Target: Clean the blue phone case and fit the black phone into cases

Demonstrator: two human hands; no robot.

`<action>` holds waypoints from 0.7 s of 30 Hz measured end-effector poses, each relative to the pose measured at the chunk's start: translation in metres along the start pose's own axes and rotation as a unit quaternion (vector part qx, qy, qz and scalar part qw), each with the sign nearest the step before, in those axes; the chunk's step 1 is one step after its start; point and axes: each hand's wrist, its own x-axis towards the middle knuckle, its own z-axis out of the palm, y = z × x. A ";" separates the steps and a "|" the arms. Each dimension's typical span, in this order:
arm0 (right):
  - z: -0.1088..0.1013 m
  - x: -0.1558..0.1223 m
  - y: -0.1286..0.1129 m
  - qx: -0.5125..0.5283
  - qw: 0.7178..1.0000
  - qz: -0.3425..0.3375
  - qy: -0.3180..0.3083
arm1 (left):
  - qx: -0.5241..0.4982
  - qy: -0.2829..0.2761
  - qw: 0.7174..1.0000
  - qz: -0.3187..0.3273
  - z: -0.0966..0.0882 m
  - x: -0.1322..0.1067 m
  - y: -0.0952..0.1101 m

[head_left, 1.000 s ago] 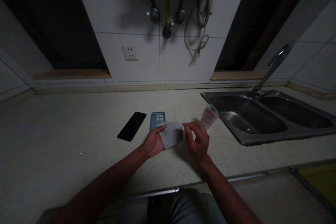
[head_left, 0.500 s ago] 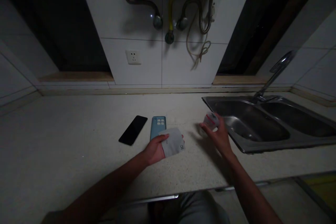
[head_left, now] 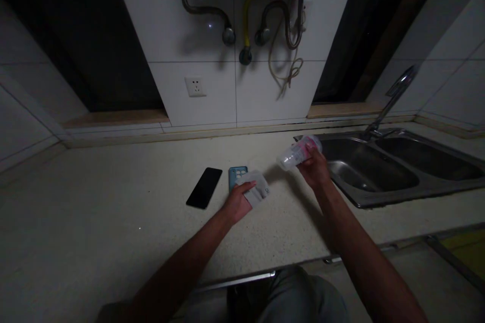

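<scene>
My left hand (head_left: 239, 203) is closed on a pale grey flat packet (head_left: 259, 186) with small dark print, the thumb lying across its top. Part of a blue phone case (head_left: 235, 172) with camera cutouts shows behind that packet. To the left of the case a phone (head_left: 204, 187) lies on the counter, its black screen up. My right hand (head_left: 313, 165) grips a clear plastic cup (head_left: 297, 153) with pink markings. The cup is tipped on its side above the counter, its narrower end to the left.
A steel double sink (head_left: 356, 161) with a chrome faucet (head_left: 390, 98) is set into the pale countertop (head_left: 151, 232) at the right. On the tiled wall are a socket (head_left: 195, 87), hoses (head_left: 204, 10) and a hanging cord (head_left: 290, 73).
My right hand has turned the cup from end-on to lying sideways and raised it slightly. The left hand still holds the packet, tilted a little. The view has shifted slightly.
</scene>
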 end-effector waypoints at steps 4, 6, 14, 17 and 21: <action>0.024 -0.005 0.011 -0.017 0.999 0.023 -0.042 | 0.004 -0.002 1.000 0.004 0.007 0.005 -0.001; 0.031 -0.012 0.019 -0.004 0.999 0.030 -0.036 | 0.000 0.007 1.000 0.003 0.010 0.009 -0.002; 0.038 -0.030 0.032 0.009 1.000 0.008 -0.021 | -0.016 0.053 0.996 0.064 0.011 0.020 -0.006; 0.038 -0.034 0.033 0.006 1.000 -0.012 -0.024 | -0.009 0.078 0.994 0.078 0.014 0.023 -0.007; 0.037 -0.035 0.038 -0.015 0.999 -0.046 0.000 | -0.001 0.063 0.993 0.098 0.019 0.023 -0.008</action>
